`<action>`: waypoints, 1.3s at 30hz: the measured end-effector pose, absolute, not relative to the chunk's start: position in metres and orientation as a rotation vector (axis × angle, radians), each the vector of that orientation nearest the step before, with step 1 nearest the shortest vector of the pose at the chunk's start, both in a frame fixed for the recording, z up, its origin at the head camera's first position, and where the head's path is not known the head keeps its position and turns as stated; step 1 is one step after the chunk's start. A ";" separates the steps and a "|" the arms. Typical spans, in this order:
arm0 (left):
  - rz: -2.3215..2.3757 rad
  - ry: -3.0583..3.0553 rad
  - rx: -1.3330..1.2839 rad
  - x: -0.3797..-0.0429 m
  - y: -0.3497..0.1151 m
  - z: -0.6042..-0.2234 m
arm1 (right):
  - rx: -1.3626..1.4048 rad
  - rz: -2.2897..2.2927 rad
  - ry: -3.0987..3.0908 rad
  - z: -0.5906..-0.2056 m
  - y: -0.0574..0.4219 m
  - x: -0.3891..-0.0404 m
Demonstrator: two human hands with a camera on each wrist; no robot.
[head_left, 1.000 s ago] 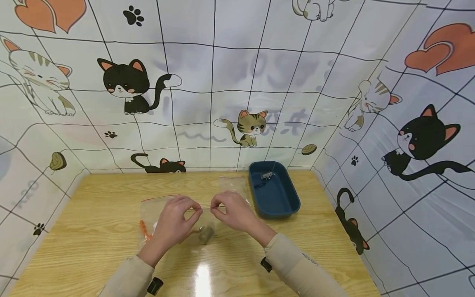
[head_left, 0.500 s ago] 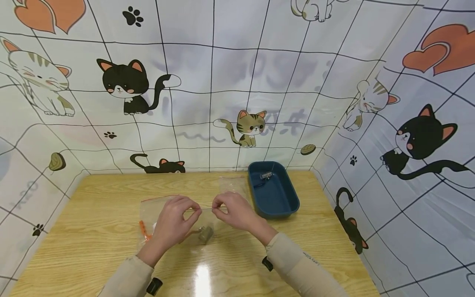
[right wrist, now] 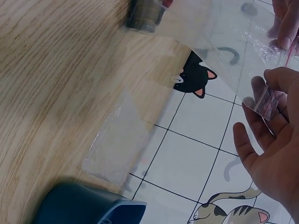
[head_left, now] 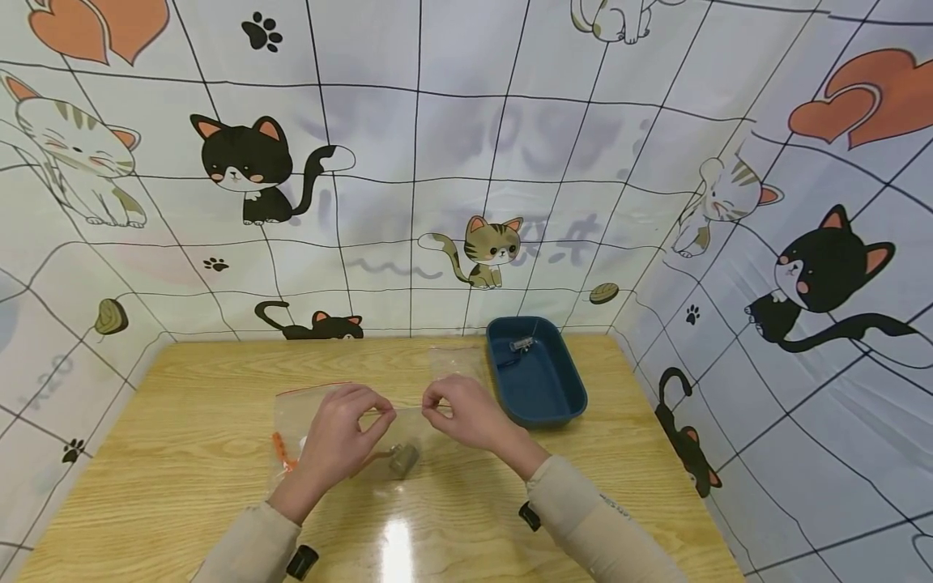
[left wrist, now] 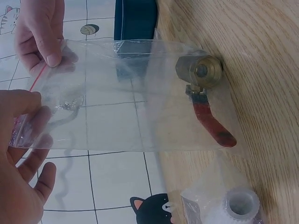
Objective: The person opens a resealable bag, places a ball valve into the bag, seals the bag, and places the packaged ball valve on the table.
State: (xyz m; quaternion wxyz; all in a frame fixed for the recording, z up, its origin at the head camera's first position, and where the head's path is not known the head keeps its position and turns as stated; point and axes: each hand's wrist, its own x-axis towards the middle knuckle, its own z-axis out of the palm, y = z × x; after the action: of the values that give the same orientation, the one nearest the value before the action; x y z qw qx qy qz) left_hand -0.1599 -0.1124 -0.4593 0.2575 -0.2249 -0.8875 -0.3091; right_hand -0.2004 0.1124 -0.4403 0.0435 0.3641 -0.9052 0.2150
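Between both hands hangs a clear zip-lock bag (left wrist: 107, 126) with a red line along its mouth. Inside, at its lower end, is a brass ball valve (left wrist: 201, 70) with a red lever handle (left wrist: 212, 123). My left hand (head_left: 338, 433) pinches the mouth near one corner, thumb against fingers. The other end of the mouth is pinched by my right hand (head_left: 470, 413), as the right wrist view also shows. Whether the zip is sealed cannot be seen. In the head view the valve sits low, close to the tabletop.
Left of the hands lies another clear bag (head_left: 291, 405) with an orange piece (head_left: 283, 449) and a white plastic fitting (left wrist: 240, 205). A flat clear bag (right wrist: 117, 144) lies beside the dark blue tray (head_left: 547, 423), which holds a small metal item (head_left: 521, 346). Cat-print sheets (head_left: 379, 202) border the table.
My right hand has slid slightly to the right along the bag's mouth, widening the gap between the hands. The left hand and the valve have hardly moved.
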 end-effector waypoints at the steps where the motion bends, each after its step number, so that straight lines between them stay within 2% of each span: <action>1: -0.840 -2.406 -0.610 -0.160 -0.112 -0.460 | 1.116 0.657 -2.765 -0.441 0.113 -0.201; 19: -0.861 -2.404 -0.606 -0.160 -0.112 -0.462 | 1.100 0.538 -2.770 -0.441 0.120 -0.200; 39: -0.869 -2.413 -0.601 -0.159 -0.112 -0.460 | 1.042 0.627 -2.829 -0.445 0.133 -0.201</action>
State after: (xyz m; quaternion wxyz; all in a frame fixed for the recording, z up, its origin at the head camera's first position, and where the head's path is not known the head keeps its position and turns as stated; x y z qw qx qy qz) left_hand -0.1589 -0.1119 -0.4602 0.2509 -0.2208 -0.8868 -0.3193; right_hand -0.2011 0.1333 -0.4446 0.0309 0.3383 -0.9183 0.2035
